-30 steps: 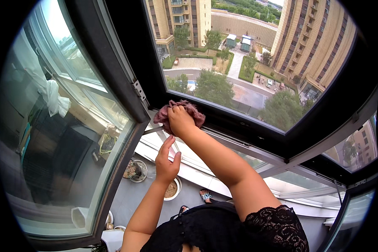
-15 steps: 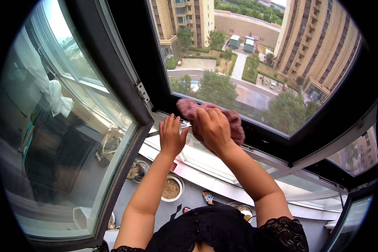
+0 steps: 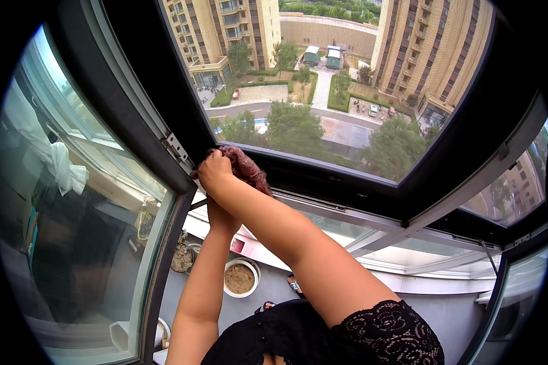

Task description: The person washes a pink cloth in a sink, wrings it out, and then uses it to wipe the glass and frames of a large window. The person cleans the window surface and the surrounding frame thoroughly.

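A dusky pink cloth is bunched in my right hand, whose fingers are closed on it. It presses against the lower left corner of the dark window frame, close to the metal hinge. My right forearm crosses over the left one. Beneath the right hand is my left hand; only its wrist and lower part show, and its fingers are hidden. Beyond the frame, a screened pane looks out on buildings and trees far below.
An opened glass sash stands at my left, its dark edge near my left arm. Below are a white pot of soil, another planter and a pale ledge. A metal rail slants across the right.
My right hand has carried the cloth leftward along the frame into the corner by the hinge. It now covers my left hand, which was visible with spread fingers. The view has shifted too.
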A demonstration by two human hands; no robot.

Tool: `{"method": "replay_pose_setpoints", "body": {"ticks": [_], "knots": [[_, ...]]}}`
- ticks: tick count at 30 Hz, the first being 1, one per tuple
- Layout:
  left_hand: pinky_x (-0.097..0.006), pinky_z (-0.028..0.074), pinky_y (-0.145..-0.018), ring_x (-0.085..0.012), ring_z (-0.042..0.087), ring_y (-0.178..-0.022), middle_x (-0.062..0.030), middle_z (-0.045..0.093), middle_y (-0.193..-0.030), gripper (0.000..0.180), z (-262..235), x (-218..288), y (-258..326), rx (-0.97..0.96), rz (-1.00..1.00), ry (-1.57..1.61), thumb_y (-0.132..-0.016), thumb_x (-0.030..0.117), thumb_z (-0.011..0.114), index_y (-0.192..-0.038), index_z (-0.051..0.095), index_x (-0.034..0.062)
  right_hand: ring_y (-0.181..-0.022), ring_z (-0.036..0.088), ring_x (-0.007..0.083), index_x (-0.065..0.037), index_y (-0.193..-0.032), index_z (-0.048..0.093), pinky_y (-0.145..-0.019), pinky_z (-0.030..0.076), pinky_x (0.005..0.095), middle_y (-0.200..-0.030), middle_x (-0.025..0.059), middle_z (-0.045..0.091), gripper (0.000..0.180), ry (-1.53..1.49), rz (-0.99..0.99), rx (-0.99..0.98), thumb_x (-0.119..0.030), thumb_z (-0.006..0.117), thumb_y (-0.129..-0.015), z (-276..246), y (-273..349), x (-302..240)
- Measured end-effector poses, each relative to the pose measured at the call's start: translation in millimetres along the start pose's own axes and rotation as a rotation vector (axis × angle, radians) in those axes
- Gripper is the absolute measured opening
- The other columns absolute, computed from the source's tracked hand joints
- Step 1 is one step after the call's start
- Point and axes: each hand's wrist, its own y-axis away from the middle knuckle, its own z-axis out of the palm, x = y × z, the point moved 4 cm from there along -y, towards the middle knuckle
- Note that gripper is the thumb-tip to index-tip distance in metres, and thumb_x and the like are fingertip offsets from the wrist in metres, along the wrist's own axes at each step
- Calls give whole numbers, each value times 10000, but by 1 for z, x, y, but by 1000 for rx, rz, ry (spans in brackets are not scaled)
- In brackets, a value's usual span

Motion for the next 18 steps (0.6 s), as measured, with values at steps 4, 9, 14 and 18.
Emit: {"method": "replay_pose_setpoints", "body": {"ticks": [4,9,14,18], "knots": [[-511,220,-1134,-300,374,-1334,-149,440,-1405,618,13,-12,8,-135,-29,-353,-863,247,625,-1407,394,65,-984,599,277,-46,-959,707,-699,549,364,-1011,128,664,244,-121,58,143,-206,549,-861,-22,50,32],[-564,184,-1135,-353,344,-1368,-182,442,-1421,521,16,-20,18,-38,12,-270,-836,155,640,-1322,503,25,-866,595,262,-53,-853,598,-593,524,357,-863,100,628,119,-43,101,463,-133,567,-771,-23,151,93],[-564,211,-1122,-382,328,-1375,-184,444,-1419,465,8,28,31,113,190,-25,-832,79,598,-1292,542,49,-829,580,274,-73,-836,599,-644,520,352,-870,79,645,102,19,281,502,-91,560,-744,-40,219,137],[-520,253,-1104,-398,360,-1347,-184,473,-1392,437,8,47,50,134,260,171,-821,77,619,-1255,573,50,-834,587,273,-61,-810,617,-636,523,348,-848,92,652,95,75,316,477,-90,572,-732,-46,220,135]]}}
